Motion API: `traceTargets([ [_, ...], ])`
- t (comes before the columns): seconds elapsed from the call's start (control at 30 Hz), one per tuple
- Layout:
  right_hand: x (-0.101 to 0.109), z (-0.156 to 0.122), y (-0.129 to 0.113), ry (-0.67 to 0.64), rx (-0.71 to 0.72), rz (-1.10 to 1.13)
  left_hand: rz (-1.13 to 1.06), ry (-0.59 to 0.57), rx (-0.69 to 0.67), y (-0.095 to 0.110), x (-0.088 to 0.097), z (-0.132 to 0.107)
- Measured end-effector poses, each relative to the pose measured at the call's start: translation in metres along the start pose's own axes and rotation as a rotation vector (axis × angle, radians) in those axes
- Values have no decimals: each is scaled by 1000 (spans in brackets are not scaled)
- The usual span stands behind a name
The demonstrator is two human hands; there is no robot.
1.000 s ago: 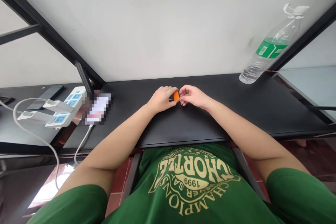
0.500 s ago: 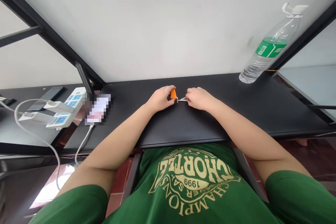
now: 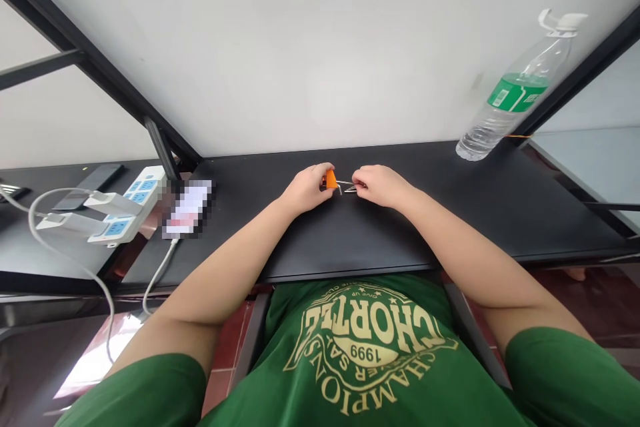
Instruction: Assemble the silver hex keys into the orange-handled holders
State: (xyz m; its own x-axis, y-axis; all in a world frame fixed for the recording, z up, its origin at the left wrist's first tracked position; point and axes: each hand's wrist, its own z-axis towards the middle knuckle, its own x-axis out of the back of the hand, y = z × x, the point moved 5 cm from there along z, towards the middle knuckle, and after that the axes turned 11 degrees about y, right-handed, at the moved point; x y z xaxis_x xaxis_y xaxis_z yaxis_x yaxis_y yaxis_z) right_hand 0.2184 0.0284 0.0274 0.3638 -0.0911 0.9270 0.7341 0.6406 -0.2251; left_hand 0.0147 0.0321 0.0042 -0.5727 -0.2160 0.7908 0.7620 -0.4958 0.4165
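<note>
Over the middle of the black desk (image 3: 350,240), my left hand (image 3: 306,189) is closed around an orange hex key holder (image 3: 331,179). A short bent metal end pokes out below the holder's right side. Facing it, my right hand (image 3: 381,185) pinches several thin metal hex keys (image 3: 350,191), their ends pointing left. One thin rod spans the small gap between the hands and meets the orange holder. My fingers hide the rest of the keys, and whether that rod sits in a slot I cannot tell.
At the back right stands a large clear bottle (image 3: 517,93) with a green label. To the left lie a phone (image 3: 190,208) on a white cable, a power strip (image 3: 131,203) with plugs, and a dark flat device (image 3: 90,187). A white wall (image 3: 320,47) rises behind the desk.
A thin rod now bridges the gap up to the orange holder, while the other keys sit slightly lower in my right fingers. My left hand has hardly moved.
</note>
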Motion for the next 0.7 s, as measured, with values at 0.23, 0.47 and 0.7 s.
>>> traceTargets([
  [0.23, 1, -1, -2, -5, 32, 40, -21, 17, -5, -4, -1, 0],
  [0.47, 4, -2, 5, 24, 24, 88, -25, 23, -11, -4, -1, 0],
  [0.7, 2, -2, 11, 31, 13, 226, 53, 9, -57, -1, 0, -1],
])
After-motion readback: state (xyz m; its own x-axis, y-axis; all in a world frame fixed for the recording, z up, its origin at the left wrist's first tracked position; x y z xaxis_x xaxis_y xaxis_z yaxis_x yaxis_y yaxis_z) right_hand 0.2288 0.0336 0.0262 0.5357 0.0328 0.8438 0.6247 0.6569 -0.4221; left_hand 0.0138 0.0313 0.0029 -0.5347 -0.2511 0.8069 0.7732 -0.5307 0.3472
